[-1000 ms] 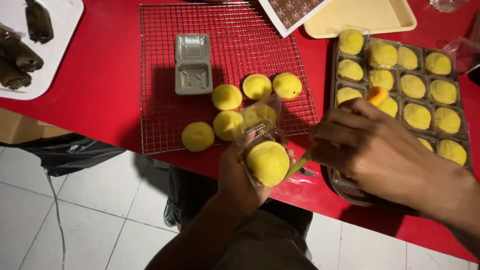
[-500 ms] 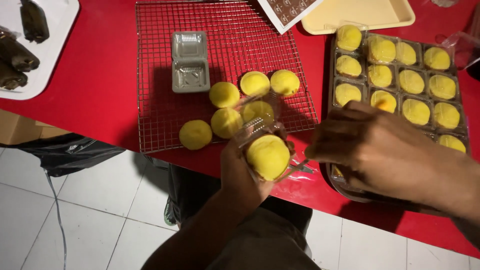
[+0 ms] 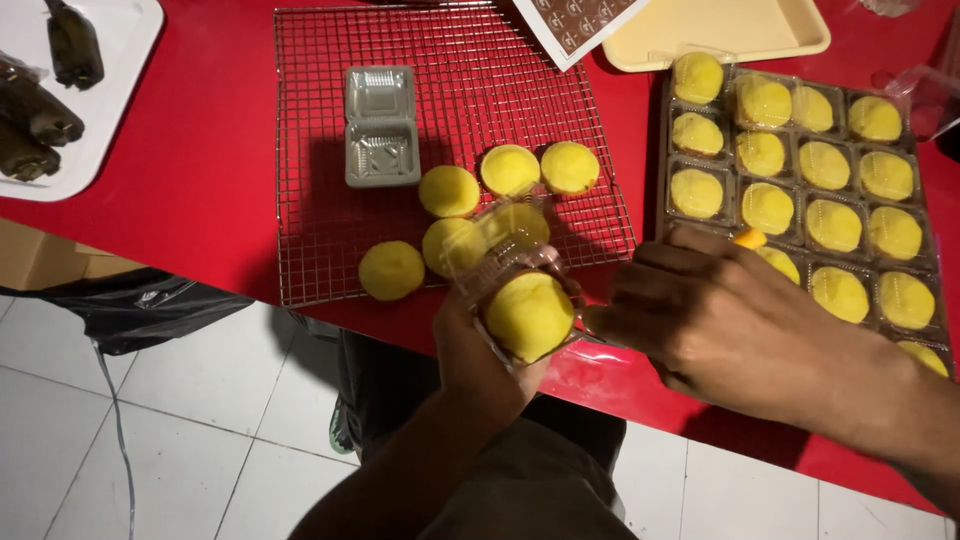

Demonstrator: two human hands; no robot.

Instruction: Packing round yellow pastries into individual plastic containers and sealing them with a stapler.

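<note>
The left hand (image 3: 480, 345) was clamped around a small clear plastic clamshell box (image 3: 515, 290) with its lid hanging open, and a round yellow cake (image 3: 528, 315) sat in the box's lower half, just off the near edge of the red table (image 3: 200, 170). The fingers wrapped the box from beneath, so only the thumb side showed. The right hand (image 3: 735, 320) hovered just beside the box, its fingers curled loosely together; whether they pinched anything could not be told. A bit of orange (image 3: 748, 238) showed past the knuckles, too little to identify.

Beyond the held box, a square wire cooling rack (image 3: 330, 250) lay on the table. Five more round yellow cakes (image 3: 448, 190) were grouped toward its near right corner, some touching each other, and one empty clear clamshell box (image 3: 382, 125) lay open toward its left side.

Right of the rack, a dark rectangular tray (image 3: 662, 150) carried rows of yellow cakes already packed in clear boxes (image 3: 765, 152), set edge to edge. The right hand covered part of its near left corner. A pale yellow tray (image 3: 740, 30) lay at the far edge of the table, and a white tray (image 3: 120, 60) with dark wrapped bundles (image 3: 40, 115) sat at the far left corner.
</note>
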